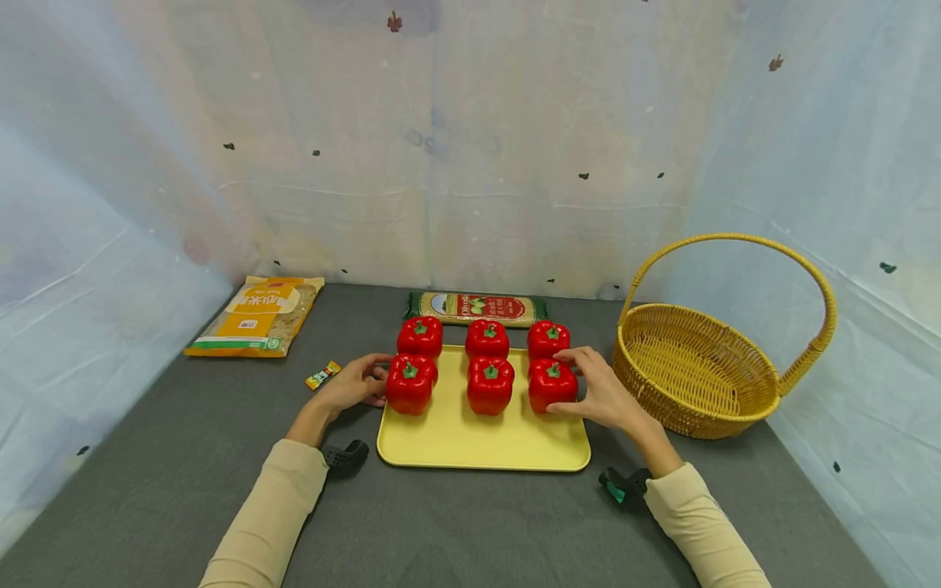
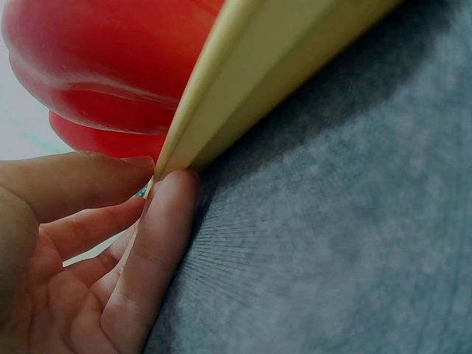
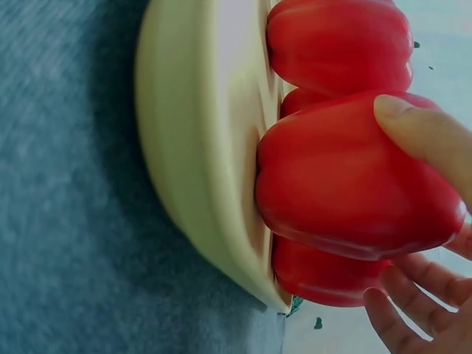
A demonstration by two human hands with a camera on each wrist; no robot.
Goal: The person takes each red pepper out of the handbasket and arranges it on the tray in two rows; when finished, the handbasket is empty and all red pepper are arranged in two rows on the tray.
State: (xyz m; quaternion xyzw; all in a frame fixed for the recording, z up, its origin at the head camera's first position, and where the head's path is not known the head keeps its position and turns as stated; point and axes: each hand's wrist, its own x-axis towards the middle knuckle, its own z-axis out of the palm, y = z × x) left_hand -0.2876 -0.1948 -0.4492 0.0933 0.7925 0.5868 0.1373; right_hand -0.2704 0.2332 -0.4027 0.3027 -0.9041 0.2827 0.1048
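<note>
Several red bell peppers stand in two rows on a yellow tray (image 1: 478, 445). My right hand (image 1: 599, 390) holds the front right bell pepper (image 1: 550, 388), its thumb on the near side and fingers around the far side. In the right wrist view, that bell pepper (image 3: 346, 177) sits at the tray's surface with the thumb pressed on it. My left hand (image 1: 356, 382) is at the tray's left edge, beside the front left bell pepper (image 1: 409, 388). The left wrist view shows its thumb and a finger pinching the tray's rim (image 2: 199, 103).
A wicker basket (image 1: 698, 416) with a tall handle stands to the right. Behind the tray lies a green-ended noodle pack (image 1: 478, 309). On the left are a yellow grain bag (image 1: 257, 318) and a small snack packet (image 1: 323, 376). A pale curtain (image 1: 500, 229) closes off the back.
</note>
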